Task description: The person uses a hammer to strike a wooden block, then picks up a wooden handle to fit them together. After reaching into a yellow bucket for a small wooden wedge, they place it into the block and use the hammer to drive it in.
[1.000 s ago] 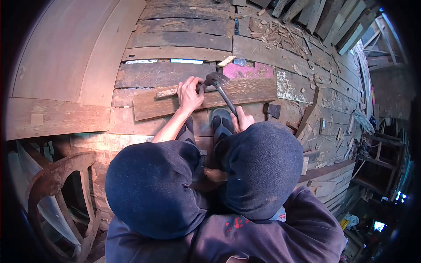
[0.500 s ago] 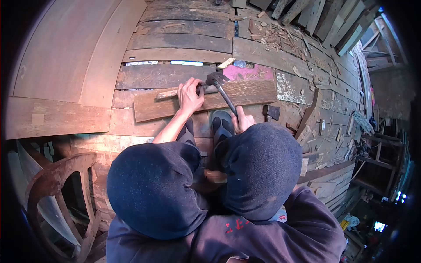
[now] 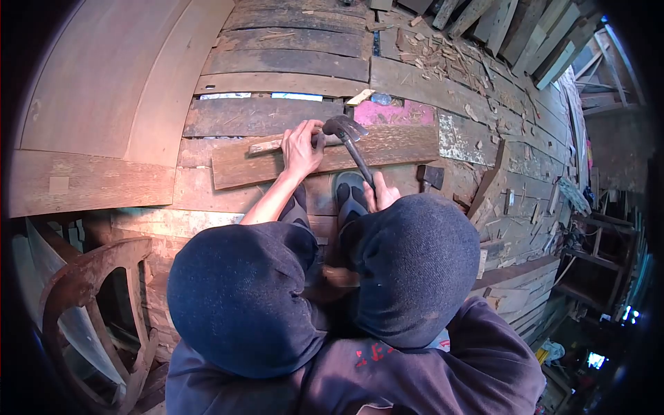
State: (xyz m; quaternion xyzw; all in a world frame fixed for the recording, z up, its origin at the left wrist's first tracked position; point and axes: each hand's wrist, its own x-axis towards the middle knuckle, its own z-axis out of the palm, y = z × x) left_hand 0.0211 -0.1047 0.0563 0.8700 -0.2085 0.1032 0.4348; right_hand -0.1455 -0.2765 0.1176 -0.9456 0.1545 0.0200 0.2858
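Note:
A long board (image 3: 394,146) lies across the plank floor in front of my feet. My left hand (image 3: 302,149) is closed over a short wooden strip (image 3: 266,146) that rests on the board. My right hand (image 3: 382,195) grips the handle of a claw hammer (image 3: 357,158). The hammer's dark head is just right of my left fingers, over the board. What lies under my left palm is hidden.
A square-headed mallet (image 3: 430,176) lies right of the board. Wood chips (image 3: 443,59) are scattered on the floor at the upper right. A large wooden panel (image 3: 90,90) stands at the left, above a curved wooden frame (image 3: 90,270).
The hammer head has shifted slightly, with its claw side now turned more to the right. My left hand stays in nearly the same place on the strip.

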